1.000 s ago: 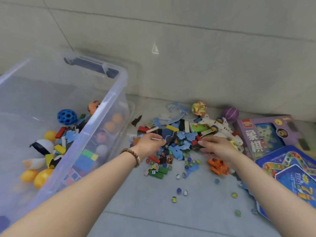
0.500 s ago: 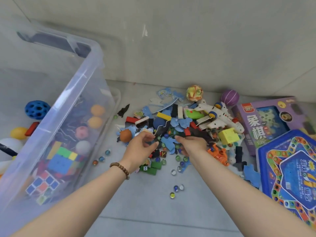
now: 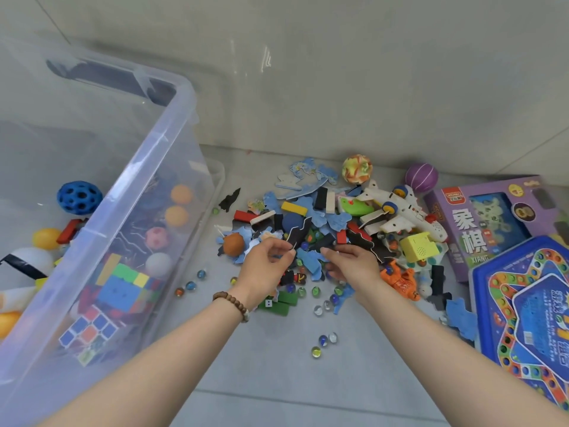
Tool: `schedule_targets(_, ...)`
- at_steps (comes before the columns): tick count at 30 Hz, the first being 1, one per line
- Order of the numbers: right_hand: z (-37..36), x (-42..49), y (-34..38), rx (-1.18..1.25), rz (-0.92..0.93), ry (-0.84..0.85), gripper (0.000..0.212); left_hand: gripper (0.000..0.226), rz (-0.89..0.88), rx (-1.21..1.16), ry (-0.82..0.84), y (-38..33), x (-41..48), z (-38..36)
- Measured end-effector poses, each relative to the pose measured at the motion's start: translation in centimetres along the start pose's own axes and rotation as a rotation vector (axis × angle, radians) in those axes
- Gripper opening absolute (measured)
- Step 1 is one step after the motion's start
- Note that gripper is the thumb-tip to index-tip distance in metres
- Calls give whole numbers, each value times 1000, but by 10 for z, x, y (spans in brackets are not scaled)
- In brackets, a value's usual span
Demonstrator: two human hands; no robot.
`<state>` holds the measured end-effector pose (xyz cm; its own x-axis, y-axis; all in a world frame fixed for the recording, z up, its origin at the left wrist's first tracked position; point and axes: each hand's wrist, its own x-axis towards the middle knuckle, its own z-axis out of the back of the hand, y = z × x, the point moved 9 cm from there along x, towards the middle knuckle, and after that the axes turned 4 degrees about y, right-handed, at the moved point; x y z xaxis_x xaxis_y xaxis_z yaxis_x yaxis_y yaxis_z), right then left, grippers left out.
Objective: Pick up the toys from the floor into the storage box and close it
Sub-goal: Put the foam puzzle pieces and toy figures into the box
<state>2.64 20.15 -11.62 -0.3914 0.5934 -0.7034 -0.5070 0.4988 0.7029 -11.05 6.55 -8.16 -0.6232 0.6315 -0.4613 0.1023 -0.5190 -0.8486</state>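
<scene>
Left hand (image 3: 264, 269), right hand (image 3: 354, 266) drawn together; black puzzle pieces (image 3: 298, 234) pinched by each, bound for storage box (image 3: 147, 167).

The storage box (image 3: 144, 155) runs off the picture's left and bottom edges; its cloudy wall blurs the toys (image 3: 123, 285) inside. The right edge cuts the game board (image 3: 538, 318). The left hand (image 3: 264, 269) and right hand (image 3: 354, 266) cover puzzle pieces (image 3: 311, 260); their grip is unclear.
</scene>
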Motion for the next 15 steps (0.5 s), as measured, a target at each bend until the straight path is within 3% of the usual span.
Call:
schedule_targets(6,-10,7,10,-119,129,-35,20,31,1,91,101,4,2,-17)
schedule_targets(11,-13,7,14,-161,186,-12,14,46,-182,609,151,-16,1,-29)
schedule_targets(15,-18,8,17,-173,158,19,13,46,-257,815,146,-23,6,-32)
